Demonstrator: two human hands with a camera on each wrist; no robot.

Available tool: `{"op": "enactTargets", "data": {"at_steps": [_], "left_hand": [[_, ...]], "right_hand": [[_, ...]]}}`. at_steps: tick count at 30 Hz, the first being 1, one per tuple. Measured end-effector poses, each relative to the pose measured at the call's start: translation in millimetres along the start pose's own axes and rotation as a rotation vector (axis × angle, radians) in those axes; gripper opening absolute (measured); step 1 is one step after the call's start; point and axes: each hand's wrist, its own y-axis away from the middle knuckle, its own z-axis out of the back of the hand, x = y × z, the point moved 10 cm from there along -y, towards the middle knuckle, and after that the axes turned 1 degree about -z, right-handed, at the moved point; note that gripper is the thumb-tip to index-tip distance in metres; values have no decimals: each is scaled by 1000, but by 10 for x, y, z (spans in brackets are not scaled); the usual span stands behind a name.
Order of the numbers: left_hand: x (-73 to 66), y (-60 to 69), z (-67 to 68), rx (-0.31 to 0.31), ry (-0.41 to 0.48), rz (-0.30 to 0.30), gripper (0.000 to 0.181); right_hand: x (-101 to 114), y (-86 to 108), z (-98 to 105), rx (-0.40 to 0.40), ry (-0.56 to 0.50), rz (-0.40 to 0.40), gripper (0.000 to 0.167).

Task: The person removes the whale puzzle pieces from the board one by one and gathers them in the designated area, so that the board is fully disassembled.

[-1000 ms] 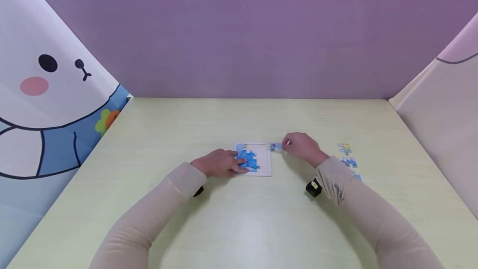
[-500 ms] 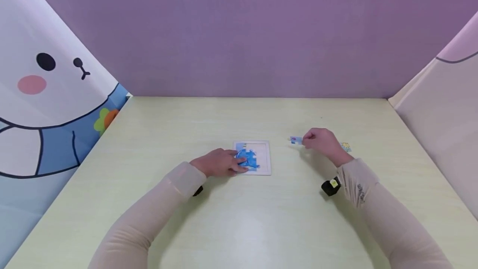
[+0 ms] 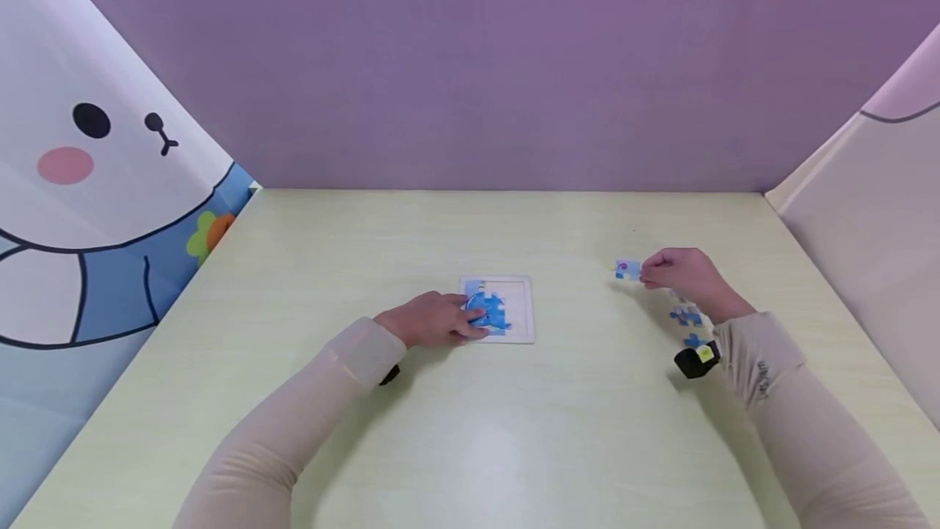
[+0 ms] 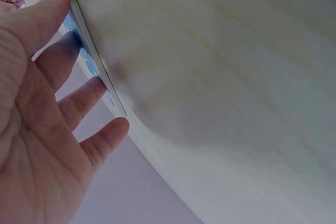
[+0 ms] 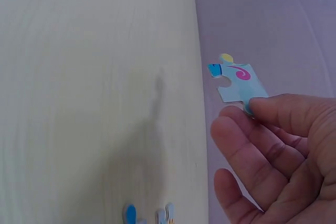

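A white square frame (image 3: 520, 308) lies mid-table, its left part filled with joined blue puzzle pieces (image 3: 496, 313). Over the frame's left side rests my left hand (image 3: 429, 320), fingers spread; the left wrist view shows this hand (image 4: 47, 98) with its fingertips at the frame's edge (image 4: 97, 56). At the right, my right hand (image 3: 683, 274) pinches a light blue puzzle piece (image 3: 627, 270) above the table. In the right wrist view the piece (image 5: 239, 83), with a pink swirl and a yellow knob, is held by one corner between thumb and finger of this hand (image 5: 283, 150).
Several loose puzzle pieces (image 3: 686, 316) lie at the right under and beside the right wrist, partly hidden. A purple backdrop (image 3: 470, 64) stands behind the table (image 3: 441, 431), with a cartoon-print cloth (image 3: 110, 211) on the left.
My right hand has moved right, away from the frame, carrying the pinched piece from beside the frame's upper right corner. My left hand has stayed on the frame.
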Motion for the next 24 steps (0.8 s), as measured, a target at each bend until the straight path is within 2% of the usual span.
{"op": "enactTargets", "data": {"at_steps": [10, 16, 24], "left_hand": [[13, 8, -7, -1, 12, 5, 37], [18, 9, -5, -24, 17, -2, 36], [7, 37, 3, -12, -1, 7, 37]], "right_hand": [[-114, -6, 98, 0, 41, -26, 33], [-197, -30, 79, 25, 21, -44, 34], [-250, -85, 15, 50, 15, -60, 35]]}}
